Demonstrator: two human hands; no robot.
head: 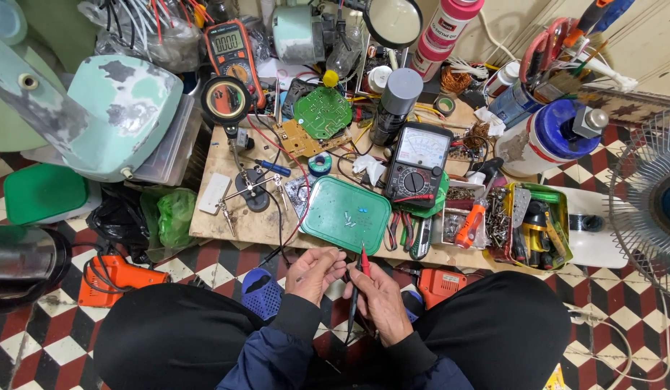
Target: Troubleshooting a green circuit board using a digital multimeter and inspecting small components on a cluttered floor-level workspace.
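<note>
Head view: both hands (349, 285) pinch red probe (364, 261).

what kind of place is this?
Likely a small electronics repair spot on a tiled floor: a low wooden board crowded with circuit boards, multimeters and hand tools; the right hand holds test probes.

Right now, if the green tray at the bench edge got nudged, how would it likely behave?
The green tray looks thin and light, so it would probably slide easily on the wooden bench. The small loose parts inside would likely scatter. Its near corner overhangs, so it might tip.
</note>
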